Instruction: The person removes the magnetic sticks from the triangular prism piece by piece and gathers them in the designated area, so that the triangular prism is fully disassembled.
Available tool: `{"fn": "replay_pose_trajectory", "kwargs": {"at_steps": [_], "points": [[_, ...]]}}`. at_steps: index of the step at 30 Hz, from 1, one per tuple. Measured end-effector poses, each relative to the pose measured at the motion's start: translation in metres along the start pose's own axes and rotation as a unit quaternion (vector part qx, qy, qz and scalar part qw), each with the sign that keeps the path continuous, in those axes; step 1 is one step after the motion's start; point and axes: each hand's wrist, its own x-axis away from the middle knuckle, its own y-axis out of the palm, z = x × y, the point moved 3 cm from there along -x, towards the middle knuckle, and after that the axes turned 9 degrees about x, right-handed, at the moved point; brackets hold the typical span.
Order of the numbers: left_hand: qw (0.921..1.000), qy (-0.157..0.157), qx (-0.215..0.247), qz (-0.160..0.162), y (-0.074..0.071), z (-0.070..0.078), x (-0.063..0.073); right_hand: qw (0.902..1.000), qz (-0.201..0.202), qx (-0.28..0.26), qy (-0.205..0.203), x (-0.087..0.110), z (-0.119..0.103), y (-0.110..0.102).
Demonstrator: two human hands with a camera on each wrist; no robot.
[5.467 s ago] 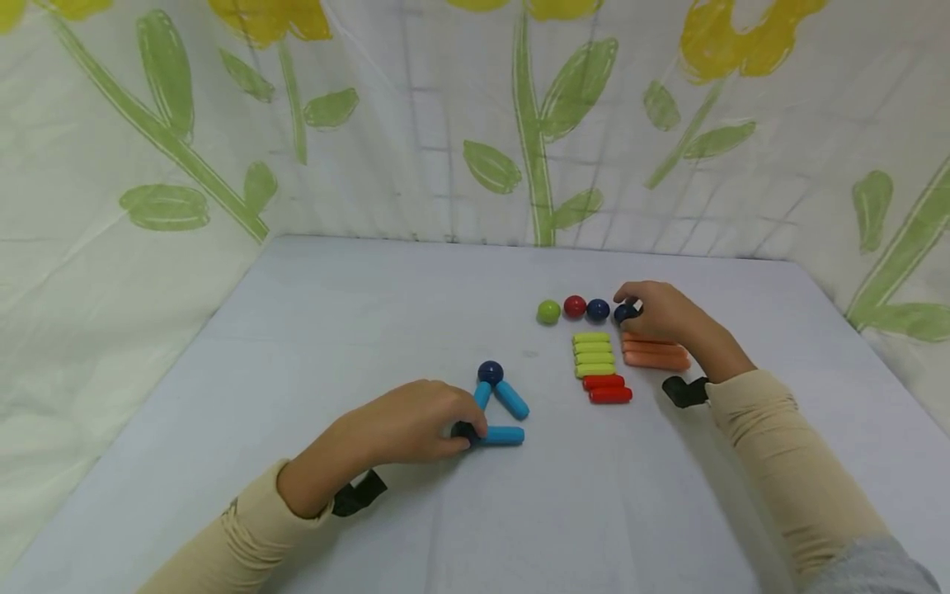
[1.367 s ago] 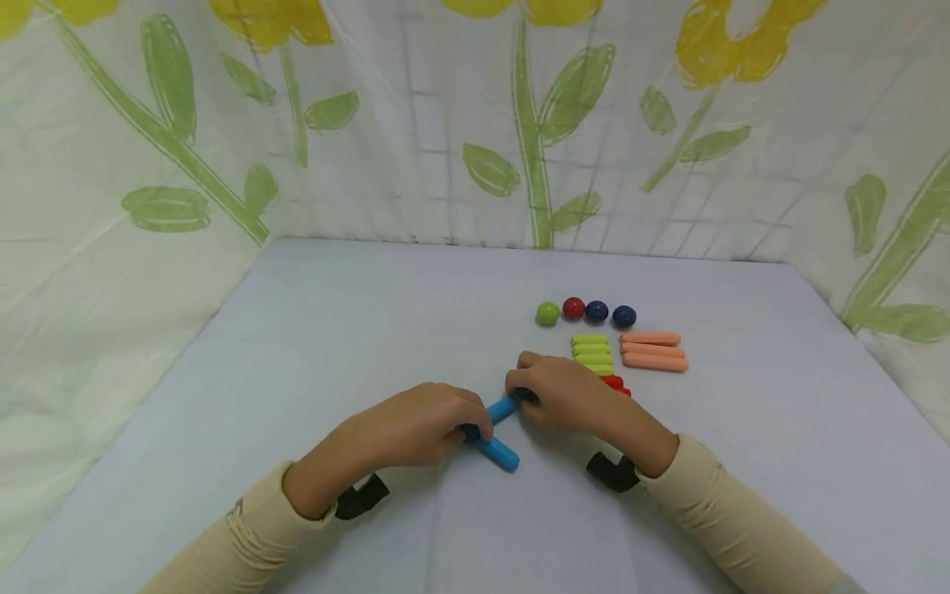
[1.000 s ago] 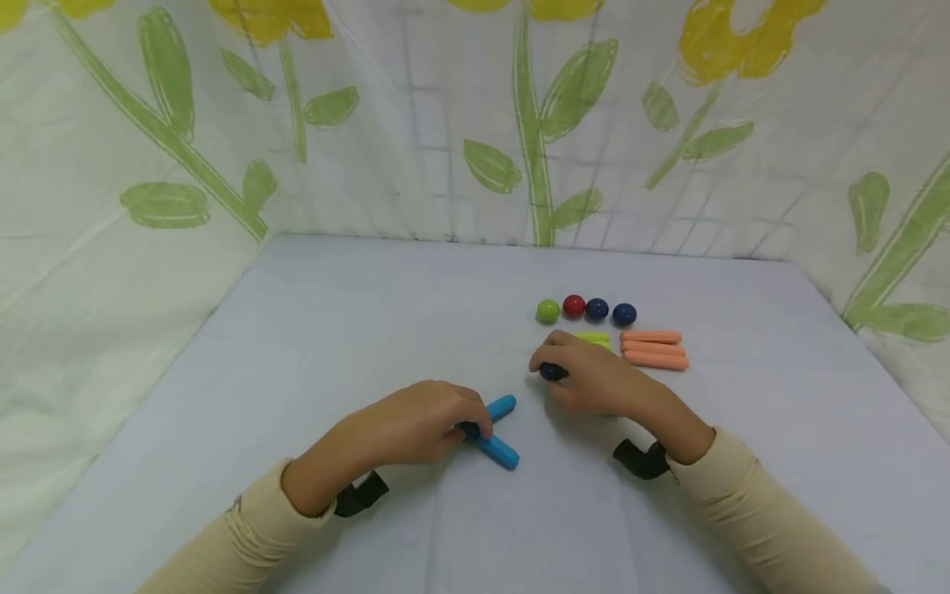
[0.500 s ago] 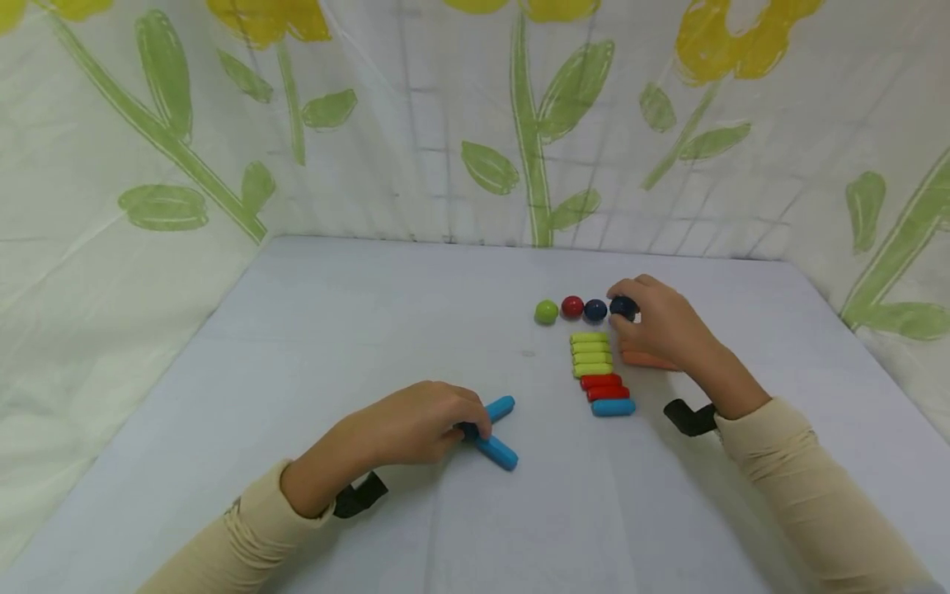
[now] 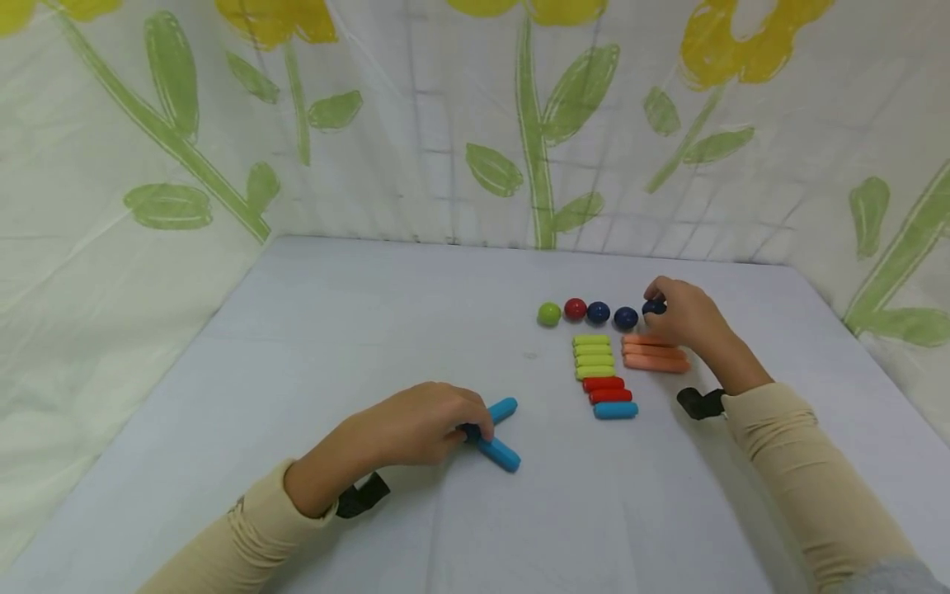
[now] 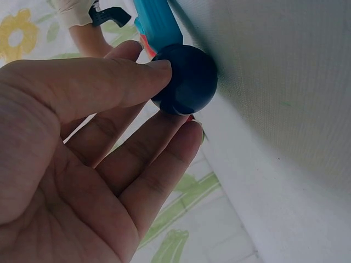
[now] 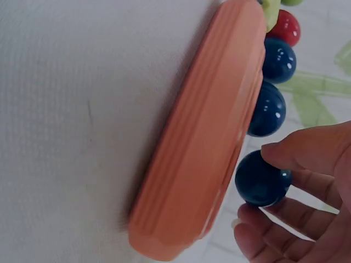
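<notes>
My left hand (image 5: 419, 425) pinches a dark blue ball (image 6: 189, 79) between thumb and fingers, low over the white table. Two light blue sticks (image 5: 499, 454) reach out from that ball, spread apart like a V. At the back right, my right hand (image 5: 690, 315) grips another dark blue ball (image 7: 262, 178) by thumb and fingertips. It is at the right end of a row with a green ball (image 5: 549, 313), a red ball (image 5: 575, 309) and two more dark blue balls (image 5: 626, 318). Just in front of this hand lie orange sticks (image 5: 656, 363), partly covered by it.
Yellow-green sticks (image 5: 594, 360) lie stacked side by side in front of the balls. Two red sticks (image 5: 610, 396) and one light blue stick (image 5: 616, 410) continue that column. A white curtain with painted flowers (image 5: 530, 124) hangs behind the table (image 5: 334, 297).
My right hand has pulled a dark blue ball off the light blue sticks and carried it back right to the row's end. One light blue stick now lies below the red ones. My left hand stays put.
</notes>
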Motion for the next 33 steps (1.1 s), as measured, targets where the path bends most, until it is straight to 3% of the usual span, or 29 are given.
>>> {"fn": "replay_pose_trajectory", "kwargs": {"at_steps": [12, 15, 21, 24, 28, 31, 33], "points": [[1.0000, -0.002, -0.003, -0.001, 0.000, 0.001, 0.000, 0.9995, -0.029, -0.002, 0.012, -0.003, 0.004, 0.011], [1.0000, -0.003, -0.003, -0.001, 0.001, 0.000, 0.000, 0.9997, -0.018, -0.011, 0.009, 0.001, 0.005, 0.008], [1.0000, -0.003, -0.001, 0.000, 0.000, 0.000, 0.000, 0.9983, 0.049, -0.021, -0.025, 0.013, -0.011, 0.001], [1.0000, -0.001, -0.002, 0.002, 0.000, 0.001, 0.000, 0.9949, 0.075, -0.027, -0.063, 0.022, -0.033, 0.001], [1.0000, 0.001, -0.001, 0.003, 0.000, 0.001, 0.001, 0.9873, 0.079, -0.030, -0.135, 0.034, -0.070, 0.008], [1.0000, 0.000, -0.003, 0.002, 0.000, 0.001, 0.000, 0.9739, 0.072, -0.021, -0.214, 0.044, -0.103, 0.019], [1.0000, 0.001, -0.007, 0.002, 0.000, 0.000, 0.000, 0.9586, 0.062, -0.017, -0.278, 0.051, -0.125, 0.028]]}}
